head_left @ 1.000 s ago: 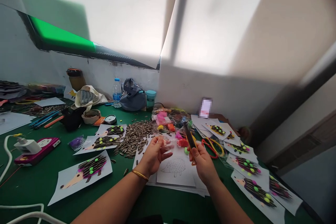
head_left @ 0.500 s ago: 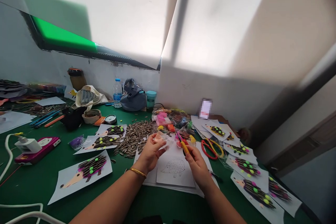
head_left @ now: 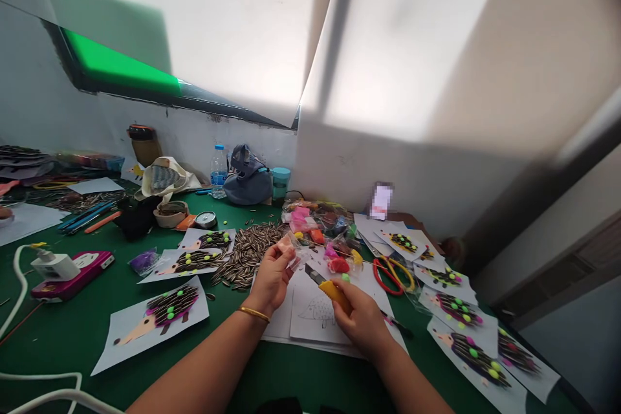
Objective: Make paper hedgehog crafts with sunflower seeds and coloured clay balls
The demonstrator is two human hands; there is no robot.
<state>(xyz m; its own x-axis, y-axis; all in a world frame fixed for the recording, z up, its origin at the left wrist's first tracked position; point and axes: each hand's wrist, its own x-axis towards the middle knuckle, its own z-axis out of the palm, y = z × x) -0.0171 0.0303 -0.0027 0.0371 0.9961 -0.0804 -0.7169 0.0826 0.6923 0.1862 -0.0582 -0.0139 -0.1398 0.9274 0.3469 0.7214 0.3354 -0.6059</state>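
Note:
Between the fingers of my left hand (head_left: pixel 274 275) is a clear plastic packet of peach-coloured clay (head_left: pixel 287 243), closed in a pinch. My right hand (head_left: pixel 361 317) grips a yellow utility knife (head_left: pixel 336 292), its blade out and pointing up and left toward the packet, with a gap between them. Under the hands lie white sheets with a pencil-drawn hedgehog (head_left: pixel 315 306), partly covered by the right hand. Just beyond are packets of coloured clay (head_left: pixel 339 264). A heap of sunflower seeds (head_left: pixel 255 246) spreads left of my left hand.
Hedgehog pictures made with seeds lie at left (head_left: pixel 160 317) and right (head_left: pixel 473 352). Red and yellow scissors (head_left: pixel 388 277) rest right of the sheets. A power bank (head_left: pixel 72 278) with a white plug sits at left. Bottle (head_left: pixel 218 174), bag (head_left: pixel 247 184) and phone (head_left: pixel 381 200) stand along the wall.
My right hand has turned the knife so that its blade points up and left, and has moved lower. My left hand has shifted slightly left and up with the packet.

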